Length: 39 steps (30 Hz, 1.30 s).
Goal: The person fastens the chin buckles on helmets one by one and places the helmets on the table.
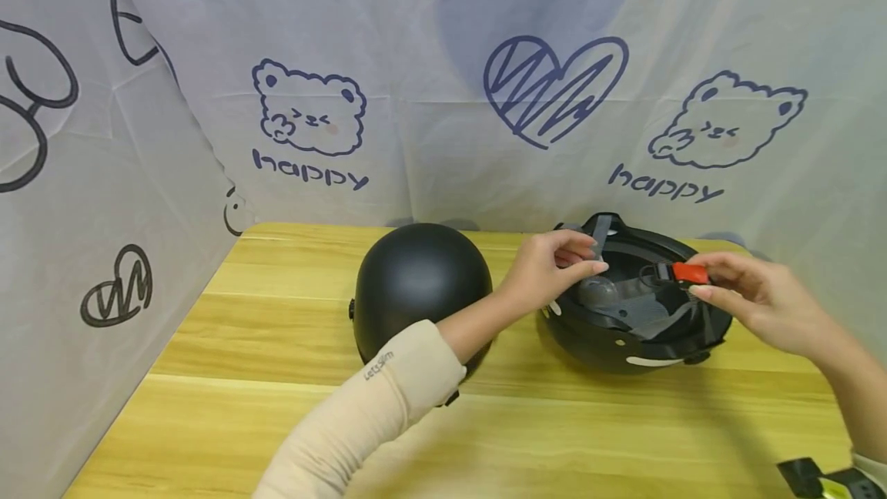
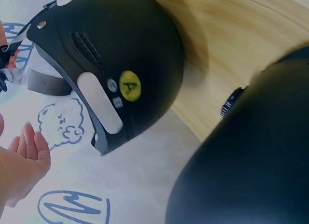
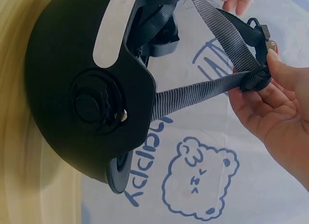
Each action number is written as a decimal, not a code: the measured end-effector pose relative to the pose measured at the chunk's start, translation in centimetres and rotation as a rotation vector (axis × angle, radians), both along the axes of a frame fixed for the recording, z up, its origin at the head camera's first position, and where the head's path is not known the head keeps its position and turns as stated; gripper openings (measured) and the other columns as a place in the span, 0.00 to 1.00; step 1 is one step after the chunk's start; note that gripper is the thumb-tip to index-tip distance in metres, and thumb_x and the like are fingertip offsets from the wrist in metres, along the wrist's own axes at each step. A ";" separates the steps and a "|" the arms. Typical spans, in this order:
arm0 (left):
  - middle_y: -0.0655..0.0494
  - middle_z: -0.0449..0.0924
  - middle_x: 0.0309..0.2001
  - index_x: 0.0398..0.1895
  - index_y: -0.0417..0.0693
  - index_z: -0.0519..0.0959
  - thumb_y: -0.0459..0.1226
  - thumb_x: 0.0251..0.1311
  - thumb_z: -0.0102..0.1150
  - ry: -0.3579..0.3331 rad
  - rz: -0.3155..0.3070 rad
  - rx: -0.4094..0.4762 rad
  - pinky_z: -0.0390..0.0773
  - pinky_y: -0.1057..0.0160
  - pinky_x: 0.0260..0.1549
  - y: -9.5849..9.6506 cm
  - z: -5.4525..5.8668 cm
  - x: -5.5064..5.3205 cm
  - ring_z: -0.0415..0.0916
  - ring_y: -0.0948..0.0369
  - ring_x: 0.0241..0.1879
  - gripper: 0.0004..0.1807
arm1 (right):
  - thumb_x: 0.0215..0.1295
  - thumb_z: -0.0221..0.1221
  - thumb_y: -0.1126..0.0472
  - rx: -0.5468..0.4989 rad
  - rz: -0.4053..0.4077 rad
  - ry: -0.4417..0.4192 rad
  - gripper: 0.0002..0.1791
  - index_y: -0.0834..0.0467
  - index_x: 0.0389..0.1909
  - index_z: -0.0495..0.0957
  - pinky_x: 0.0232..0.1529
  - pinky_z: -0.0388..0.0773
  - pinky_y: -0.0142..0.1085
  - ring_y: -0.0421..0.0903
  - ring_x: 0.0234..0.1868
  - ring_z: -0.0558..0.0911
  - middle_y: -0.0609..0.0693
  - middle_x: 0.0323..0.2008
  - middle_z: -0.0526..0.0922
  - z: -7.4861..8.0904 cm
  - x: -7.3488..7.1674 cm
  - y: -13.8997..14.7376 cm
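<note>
A black helmet [image 1: 596, 353] lies upside down on the table, its inside facing up. My right hand [image 1: 772, 299] pinches the red and black chin-strap buckle [image 1: 690, 273] above the helmet's right side. From it, grey webbing straps [image 3: 193, 97] run taut down to the shell in the right wrist view. Over the helmet's left rim hovers my left hand [image 1: 550, 264], fingers loosely bent, near a grey strap [image 1: 602, 236]. The left wrist view shows that hand [image 2: 24, 166] apart from the shell with nothing in its fingers.
Another black helmet [image 1: 416, 276] sits dome up on the wooden table [image 1: 263, 345], just left of the first and partly behind my left forearm. A white cloth [image 1: 416, 98] with printed bears and hearts hangs behind the table and along its left side.
</note>
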<state>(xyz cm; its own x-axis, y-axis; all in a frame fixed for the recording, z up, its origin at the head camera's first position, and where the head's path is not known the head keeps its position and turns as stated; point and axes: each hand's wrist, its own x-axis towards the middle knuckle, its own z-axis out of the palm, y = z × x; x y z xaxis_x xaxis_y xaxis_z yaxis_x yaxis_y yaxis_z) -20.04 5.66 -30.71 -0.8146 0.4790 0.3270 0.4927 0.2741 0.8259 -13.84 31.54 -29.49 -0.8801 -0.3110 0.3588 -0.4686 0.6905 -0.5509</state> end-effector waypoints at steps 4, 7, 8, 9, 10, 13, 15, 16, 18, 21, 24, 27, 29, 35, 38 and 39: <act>0.49 0.84 0.40 0.46 0.40 0.80 0.38 0.58 0.61 0.017 0.078 0.022 0.75 0.79 0.35 -0.6 -0.4 -0.4 0.80 0.62 0.36 0.15 | 0.60 0.56 0.74 0.009 -0.058 0.001 0.12 0.69 0.45 0.73 0.17 0.61 0.29 0.34 0.21 0.70 0.22 0.31 0.73 0.1 0.0 0.3; 0.48 0.83 0.42 0.46 0.39 0.80 0.38 0.60 0.59 0.008 0.129 0.044 0.76 0.77 0.37 -1.0 -0.9 -0.6 0.80 0.59 0.39 0.14 | 0.63 0.55 0.71 0.063 -0.152 -0.010 0.11 0.70 0.45 0.72 0.14 0.57 0.31 0.35 0.17 0.65 0.37 0.28 0.79 0.2 0.0 0.5; 0.47 0.83 0.43 0.46 0.39 0.80 0.37 0.60 0.58 0.001 0.142 0.052 0.76 0.76 0.37 -1.2 -1.0 -0.7 0.80 0.58 0.40 0.14 | 0.63 0.55 0.69 0.077 -0.182 -0.017 0.11 0.70 0.45 0.72 0.14 0.57 0.31 0.34 0.17 0.65 0.44 0.28 0.80 0.3 -0.1 0.5; 0.47 0.82 0.43 0.46 0.38 0.79 0.37 0.61 0.57 -0.007 0.154 0.061 0.76 0.75 0.38 -1.3 -1.2 -0.8 0.80 0.57 0.41 0.14 | 0.64 0.55 0.69 0.089 -0.206 -0.024 0.12 0.70 0.45 0.72 0.14 0.57 0.31 0.34 0.17 0.64 0.51 0.28 0.81 0.3 -0.1 0.5; 0.46 0.82 0.44 0.47 0.38 0.79 0.37 0.62 0.56 -0.014 0.165 0.068 0.77 0.74 0.38 -1.4 -1.3 -0.8 0.80 0.56 0.42 0.14 | 0.64 0.55 0.68 0.101 -0.229 -0.030 0.12 0.70 0.45 0.72 0.14 0.57 0.31 0.33 0.17 0.64 0.59 0.28 0.80 0.3 -0.2 0.5; 0.46 0.82 0.44 0.47 0.36 0.79 0.36 0.63 0.54 -0.035 0.204 0.087 0.78 0.72 0.38 -1.5 -1.8 -1.0 0.79 0.55 0.42 0.14 | 0.64 0.55 0.66 0.109 -0.272 -0.046 0.13 0.70 0.46 0.72 0.16 0.60 0.30 0.29 0.20 0.67 0.69 0.34 0.80 0.2 -0.4 0.4; 0.45 0.81 0.45 0.47 0.37 0.79 0.36 0.64 0.53 -0.059 0.236 0.093 0.78 0.71 0.38 -1.5 -2.1 -1.1 0.79 0.54 0.42 0.14 | 0.65 0.56 0.64 0.108 -0.293 -0.063 0.15 0.70 0.47 0.72 0.17 0.62 0.30 0.26 0.23 0.68 0.70 0.36 0.80 0.1 -0.7 0.3; 0.46 0.81 0.45 0.47 0.37 0.79 0.36 0.65 0.52 -0.073 0.253 0.094 0.78 0.71 0.37 -1.5 -2.2 -1.1 0.79 0.54 0.43 0.13 | 0.65 0.56 0.63 0.108 -0.304 -0.071 0.16 0.69 0.48 0.72 0.18 0.63 0.30 0.26 0.23 0.68 0.70 0.37 0.80 0.0 -0.8 0.3; 0.45 0.81 0.46 0.47 0.38 0.80 0.36 0.65 0.51 -0.093 0.288 0.097 0.79 0.70 0.36 -1.4 -2.5 -1.1 0.79 0.54 0.43 0.13 | 0.64 0.56 0.61 0.101 -0.322 -0.084 0.17 0.69 0.48 0.73 0.18 0.64 0.30 0.25 0.24 0.68 0.71 0.38 0.80 -0.1 -1.1 0.2; 0.46 0.80 0.47 0.47 0.39 0.79 0.35 0.65 0.49 -0.118 0.332 0.087 0.78 0.68 0.36 -1.3 -2.8 -0.9 0.79 0.53 0.43 0.13 | 0.64 0.57 0.60 0.103 -0.349 -0.097 0.18 0.70 0.48 0.73 0.20 0.66 0.28 0.22 0.25 0.66 0.72 0.39 0.80 -0.5 -1.7 0.1; 0.45 0.81 0.47 0.48 0.38 0.79 0.35 0.66 0.48 -0.142 0.359 0.070 0.78 0.66 0.38 -1.2 -3.3 -0.8 0.79 0.53 0.43 0.14 | 0.63 0.58 0.59 0.108 -0.383 -0.089 0.19 0.70 0.47 0.74 0.21 0.67 0.27 0.21 0.26 0.66 0.71 0.39 0.80 -1.0 -2.4 -0.1; 0.45 0.81 0.47 0.49 0.38 0.78 0.35 0.66 0.47 -0.212 0.378 0.049 0.78 0.65 0.41 -1.0 -3.7 -0.7 0.79 0.53 0.45 0.15 | 0.62 0.59 0.59 0.129 -0.414 -0.090 0.19 0.70 0.45 0.74 0.22 0.68 0.27 0.29 0.27 0.72 0.70 0.37 0.81 -1.3 -3.0 -0.4; 0.45 0.80 0.47 0.50 0.39 0.78 0.37 0.67 0.46 -0.273 0.390 0.030 0.78 0.64 0.42 -0.9 -4.0 -0.7 0.79 0.53 0.46 0.15 | 0.62 0.60 0.58 0.142 -0.424 -0.098 0.18 0.70 0.44 0.75 0.23 0.68 0.29 0.37 0.28 0.75 0.70 0.36 0.81 -1.5 -3.3 -0.6; 0.46 0.79 0.48 0.54 0.40 0.76 0.42 0.69 0.43 -0.452 0.392 -0.054 0.76 0.59 0.45 -0.5 -5.0 -0.7 0.76 0.54 0.47 0.19 | 0.59 0.61 0.62 0.161 -0.389 -0.093 0.15 0.71 0.39 0.75 0.23 0.67 0.31 0.47 0.26 0.77 0.70 0.33 0.81 -2.0 -4.0 -1.4; 0.46 0.79 0.48 0.54 0.41 0.75 0.45 0.70 0.41 -0.521 0.387 -0.092 0.75 0.59 0.45 -0.1 -5.3 -0.6 0.75 0.54 0.46 0.21 | 0.59 0.61 0.63 0.175 -0.372 -0.101 0.15 0.72 0.39 0.75 0.26 0.70 0.35 0.55 0.29 0.79 0.71 0.34 0.81 -2.4 -4.3 -1.9; 0.46 0.79 0.49 0.54 0.40 0.75 0.45 0.70 0.41 -0.536 0.390 -0.094 0.75 0.59 0.44 0.0 -5.4 -0.6 0.75 0.54 0.46 0.22 | 0.59 0.61 0.63 0.183 -0.364 -0.106 0.15 0.72 0.39 0.74 0.28 0.72 0.39 0.59 0.31 0.79 0.72 0.35 0.80 -2.5 -4.4 -2.0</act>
<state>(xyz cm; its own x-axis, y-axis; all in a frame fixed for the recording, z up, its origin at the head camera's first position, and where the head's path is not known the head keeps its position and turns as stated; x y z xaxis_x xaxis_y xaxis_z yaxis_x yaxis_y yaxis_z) -20.64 5.66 -36.09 -0.9720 0.1233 -0.1998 -0.1288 0.4315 0.8929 -18.25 29.56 -32.00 -0.9733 -0.0229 0.2283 -0.1233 0.8914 -0.4362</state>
